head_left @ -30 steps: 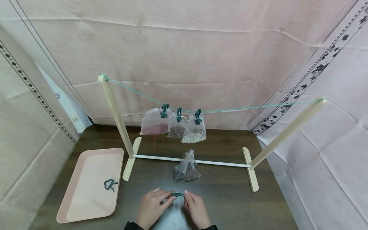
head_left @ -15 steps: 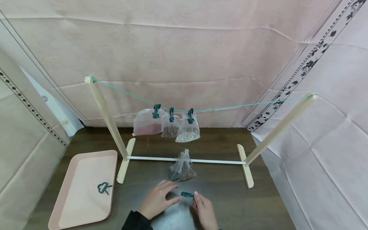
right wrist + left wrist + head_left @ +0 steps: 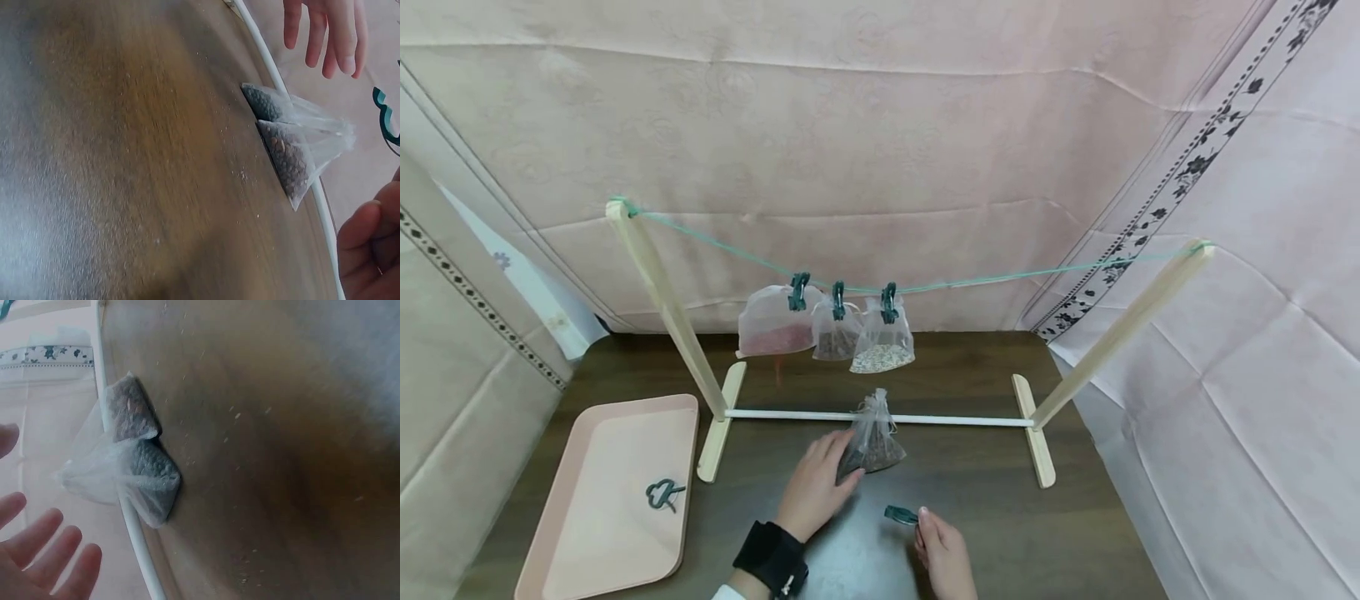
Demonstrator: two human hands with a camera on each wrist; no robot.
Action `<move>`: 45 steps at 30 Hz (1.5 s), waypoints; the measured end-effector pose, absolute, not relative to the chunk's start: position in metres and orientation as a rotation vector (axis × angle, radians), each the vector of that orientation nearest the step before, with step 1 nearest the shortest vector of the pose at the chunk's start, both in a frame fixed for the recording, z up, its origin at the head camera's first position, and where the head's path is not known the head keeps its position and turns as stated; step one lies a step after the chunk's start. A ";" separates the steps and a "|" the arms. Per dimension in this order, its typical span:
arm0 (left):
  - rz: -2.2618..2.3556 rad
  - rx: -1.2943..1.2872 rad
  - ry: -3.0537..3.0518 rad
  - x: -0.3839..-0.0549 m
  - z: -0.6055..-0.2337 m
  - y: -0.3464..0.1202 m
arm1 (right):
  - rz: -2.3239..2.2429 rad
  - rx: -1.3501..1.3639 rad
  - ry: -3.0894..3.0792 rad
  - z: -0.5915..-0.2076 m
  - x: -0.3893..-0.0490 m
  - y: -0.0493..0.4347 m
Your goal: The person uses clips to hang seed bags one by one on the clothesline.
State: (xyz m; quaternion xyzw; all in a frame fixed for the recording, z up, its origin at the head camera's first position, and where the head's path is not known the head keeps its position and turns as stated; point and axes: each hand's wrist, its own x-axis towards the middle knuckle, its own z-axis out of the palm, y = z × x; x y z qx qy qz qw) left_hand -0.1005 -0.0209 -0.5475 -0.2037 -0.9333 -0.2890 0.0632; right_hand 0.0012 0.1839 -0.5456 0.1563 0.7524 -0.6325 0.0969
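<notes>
In the head view my left hand [image 3: 815, 490] reaches forward with spread fingers, overlapping the left side of a sheer drawstring bag [image 3: 877, 446]. The left wrist view shows straight fingers apart from the bag [image 3: 150, 472]. Dark grains fill the bag's two bottom lobes, and its gathered neck leans across the white crossbar. Lower right, my right hand [image 3: 945, 550] pinches a dark green clip [image 3: 900, 515] between thumb and fingers. Part of that clip [image 3: 384, 117] shows at the right wrist view's edge.
Three filled sheer bags hang by green clips [image 3: 889, 303] from a teal string [image 3: 1000, 282] between two wooden posts [image 3: 662, 300]. The white crossbar [image 3: 955, 421] joins the posts' feet. A pink tray [image 3: 602, 492] at the left holds another green clip [image 3: 664, 494].
My left hand has let go of the clip and moved forward to the bag. My right hand keeps the clip, moving slightly right. The head view has shifted a little.
</notes>
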 end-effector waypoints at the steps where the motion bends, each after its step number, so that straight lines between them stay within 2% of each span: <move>1: -0.877 -0.606 -2.828 -0.102 -0.548 -0.020 | -1.874 0.466 2.230 -0.546 0.002 0.185; 23: -1.017 -0.537 -2.889 -0.131 -0.569 -0.001 | -1.887 0.563 2.118 -0.551 0.021 0.198; 35: -1.012 -0.405 -2.953 -0.128 -0.574 0.018 | -1.893 0.577 2.143 -0.554 0.025 0.204; 45: -0.945 -0.349 -2.895 -0.119 -0.569 0.014 | -1.926 0.567 2.126 -0.556 0.026 0.202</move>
